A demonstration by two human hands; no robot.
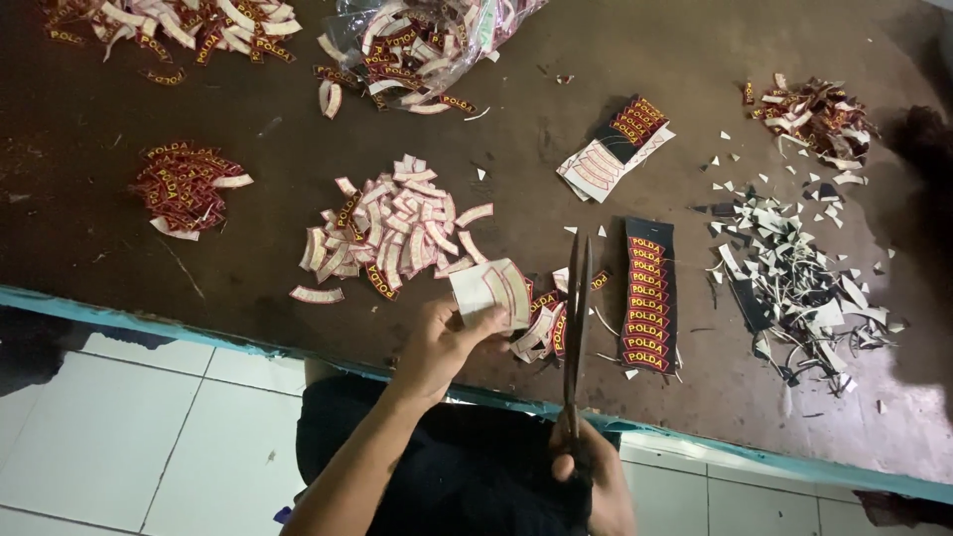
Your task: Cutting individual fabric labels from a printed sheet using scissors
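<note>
My left hand (444, 344) pinches a small white-backed piece of patch sheet (493, 289) just over the table's front edge. My right hand (593, 476), low in the frame near my dark lap, grips the handles of long scissors (578, 308). Their blades point away from me, nearly closed, right beside the held piece. A few cut curved patches (544, 323) lie under the blades. A black strip of uncut red-and-yellow curved patches (648, 296) lies just right of the scissors.
A heap of cut patches (397, 226) lies left of centre and a red pile (182, 186) farther left. More sheets (620, 147), offcut scraps (794, 273), a clear bag of patches (417, 40). The brown table has a teal front edge (149, 326); white floor tiles show below.
</note>
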